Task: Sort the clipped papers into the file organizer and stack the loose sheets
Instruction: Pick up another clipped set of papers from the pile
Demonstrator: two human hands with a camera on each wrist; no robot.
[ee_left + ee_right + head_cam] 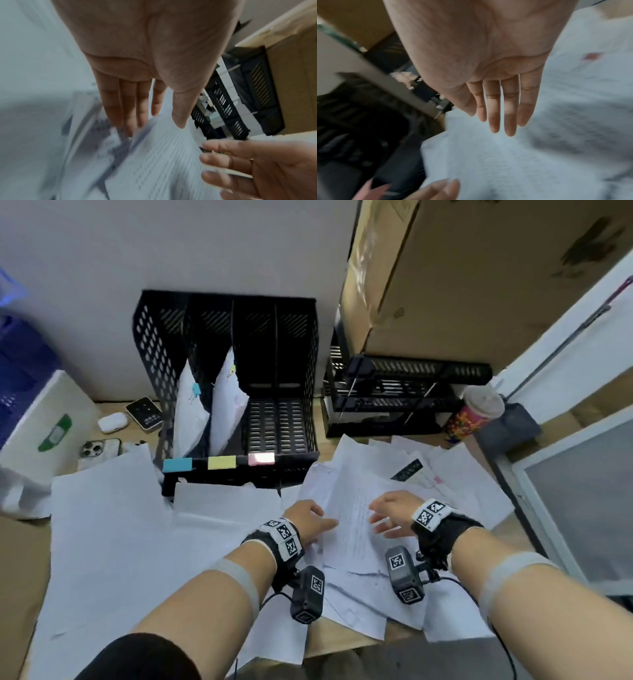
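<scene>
Loose white sheets point(113, 529) lie scattered over the table in front of a black file organizer point(310, 364). Its front carries a blue point(177, 464), a yellow point(222, 462) and a pink label point(261, 458). Clipped papers point(190, 409) stand in its two left slots. A printed sheet point(352, 529) lies tilted on the pile between my hands. My left hand point(318, 522) point(137, 121) has straight fingers touching that sheet's left edge. My right hand point(380, 518) point(498, 121) is spread flat just over its right edge, holding nothing.
Two phones point(144, 412) point(99, 448) and an earbud case point(113, 422) lie left of the organizer, beside a white bag point(44, 419). A black tray rack point(394, 395) under a cardboard box point(479, 285) and a patterned cup point(472, 412) stand at the right. A pink mark point(437, 480) shows in the right pile.
</scene>
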